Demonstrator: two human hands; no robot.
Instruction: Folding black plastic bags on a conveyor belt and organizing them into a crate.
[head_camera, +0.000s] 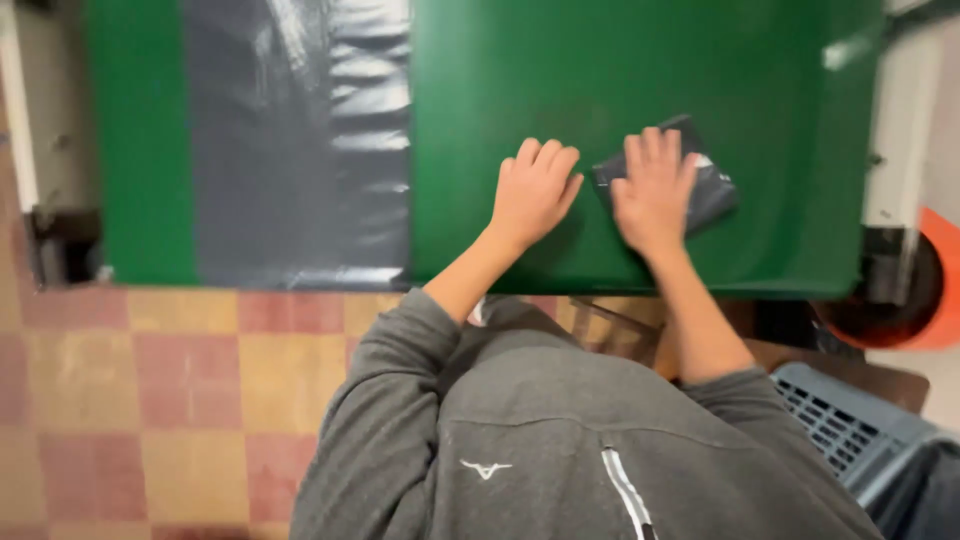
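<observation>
Green table top (620, 70) fills upper centre and right of frame. Left hand (533, 192) lies flat on it at centre, palm down, fingers together and stretched out, nothing under or in it. Right hand (655, 190) just right of it, also flat and palm down, fingers slightly spread, pressing on a small folded dark grey plastic bag (712, 190). Not gripping, just resting on top; hand covers the bag's left half, right half sticks out toward right of frame. Hands near each other, not touching. Bag lies flat on table, right of centre, upper half of frame.

Large sheet of dark grey plastic film (300, 140) spread over the table's left part, upper left of frame, shiny creases, well apart from both hands. Grey hoodie (560, 430) with sleeves pushed up fills lower centre. Checkered red and yellow floor tiles (150, 400) lower left. Blue-grey slotted crate (850, 425) lower right, below the table edge. Orange round object (935, 290) at right edge, partly cut off.
</observation>
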